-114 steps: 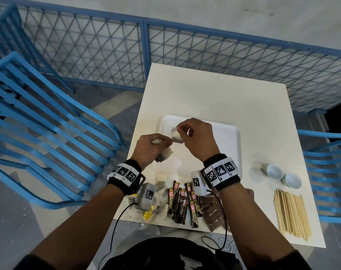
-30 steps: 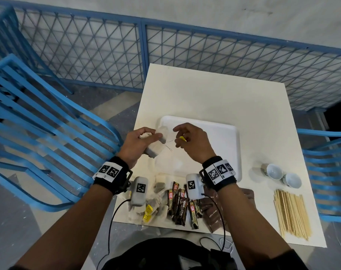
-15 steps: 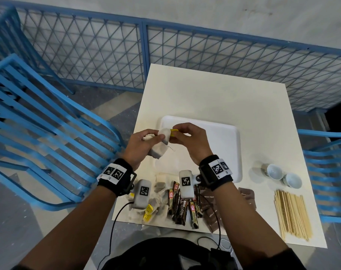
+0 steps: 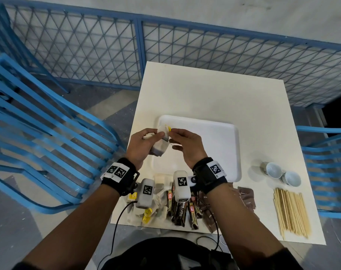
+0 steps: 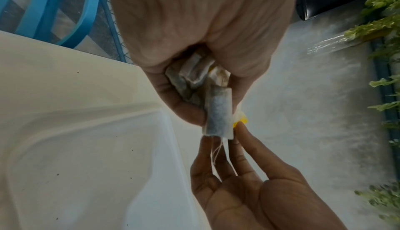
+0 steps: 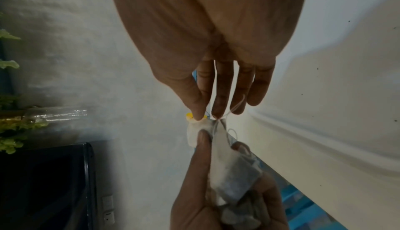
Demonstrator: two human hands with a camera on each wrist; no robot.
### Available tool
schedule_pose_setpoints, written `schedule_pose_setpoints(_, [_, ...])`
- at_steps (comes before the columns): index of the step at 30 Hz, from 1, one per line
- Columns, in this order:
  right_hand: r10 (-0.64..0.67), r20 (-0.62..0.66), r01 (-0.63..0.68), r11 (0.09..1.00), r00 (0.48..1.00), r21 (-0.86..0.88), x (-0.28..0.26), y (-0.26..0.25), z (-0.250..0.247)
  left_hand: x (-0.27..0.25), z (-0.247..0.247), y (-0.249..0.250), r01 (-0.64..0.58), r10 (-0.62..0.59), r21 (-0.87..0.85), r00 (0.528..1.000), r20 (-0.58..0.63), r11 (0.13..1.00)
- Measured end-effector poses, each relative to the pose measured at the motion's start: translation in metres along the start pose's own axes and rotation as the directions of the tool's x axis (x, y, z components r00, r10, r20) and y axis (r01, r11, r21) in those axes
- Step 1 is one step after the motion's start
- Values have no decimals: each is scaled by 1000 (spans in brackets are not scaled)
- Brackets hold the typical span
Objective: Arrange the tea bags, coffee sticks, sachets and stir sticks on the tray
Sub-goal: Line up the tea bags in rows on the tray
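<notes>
My left hand (image 4: 148, 141) grips a bunch of tea bags (image 4: 160, 147) above the left part of the white tray (image 4: 216, 147). My right hand (image 4: 175, 133) pinches the yellow tag (image 4: 168, 129) against the top of the foremost bag. In the left wrist view the tea bags (image 5: 217, 108) stick out of the fist, and the tag's string hangs over the right hand's fingers (image 5: 240, 150). In the right wrist view thumb and forefinger meet at the tag (image 6: 190, 115). More tea bags (image 4: 159, 185), coffee sticks (image 4: 178, 210), brown sachets (image 4: 246, 195) and stir sticks (image 4: 290, 212) lie along the near table edge.
Two small white cups (image 4: 273, 170) (image 4: 291, 179) stand right of the tray. Blue slatted chairs (image 4: 48, 133) (image 4: 329, 172) flank the white table (image 4: 214, 90), and a blue mesh fence (image 4: 138, 49) runs behind it. Wrist camera cables hang off the near edge.
My right hand has brought the yellow tag left from string's length onto the top of the tea bag in my left hand. Both hands stay together over the tray's left side.
</notes>
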State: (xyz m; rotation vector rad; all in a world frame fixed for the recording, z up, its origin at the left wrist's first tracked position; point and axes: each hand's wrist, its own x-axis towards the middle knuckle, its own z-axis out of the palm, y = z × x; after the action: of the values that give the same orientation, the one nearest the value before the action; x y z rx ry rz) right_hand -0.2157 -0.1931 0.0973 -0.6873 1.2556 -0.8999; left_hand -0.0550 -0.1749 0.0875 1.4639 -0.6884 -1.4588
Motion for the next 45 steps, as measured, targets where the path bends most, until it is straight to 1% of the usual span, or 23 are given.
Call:
schedule_pose_setpoints(6, [-67, -6, 66, 985, 998, -158, 15, -4, 0, 16, -1, 1, 37, -37, 25, 999, 11, 999])
schedule_pose_setpoints(11, [-142, -11, 128, 924, 990, -360, 37, -2, 2, 33, -5, -3, 67, -69, 74, 997, 22, 995])
schedule_pose_setpoints(14, [-131, -29, 108, 908, 991, -406, 54, 0, 4, 45, -9, -8, 107, -107, 84, 994, -7, 991])
schedule_pose_setpoints(18, [-87, -81, 44, 902, 993, -430, 86, 2, 5, 63, -19, -16, 158, -151, 105, 986, -72, 982])
schedule_pose_setpoints(21, [-68, -132, -5, 874, 989, -485, 117, 7, 7, 75, -31, -22, 203, -186, 138, 975, -125, 969])
schedule_pose_setpoints(23, [-62, -158, -31, 848, 985, -529, 138, 13, 10, 80, -38, -26, 223, -202, 153, 969, -139, 963])
schedule_pose_setpoints(25, [-50, -185, -61, 833, 982, -551, 157, 20, 12, 82, -45, -28, 234, -217, 134, 968, -128, 963])
schedule_pose_setpoints(27, [-35, -198, -85, 818, 980, -568, 171, 25, 13, 82, -49, -29, 242, -235, 95, 969, -78, 966])
schedule_pose_setpoints(29, [-41, -207, -93, 795, 977, -599, 179, 29, 14, 83, -54, -30, 260, -259, 49, 965, -25, 964])
schedule_pose_setpoints(31, [-55, -230, -98, 790, 972, -606, 186, 32, 15, 86, -57, -31, 262, -262, 23, 965, 4, 965])
schedule_pose_setpoints(40, [-77, -294, -129, 773, 953, -621, 197, 34, 17, 88, -50, -25, 298, -295, -86, 954, 46, 951])
schedule_pose_setpoints(45, [-99, -290, -114, 764, 952, -635, 197, 33, 17, 89, -53, -25, 320, -311, -129, 946, 88, 939])
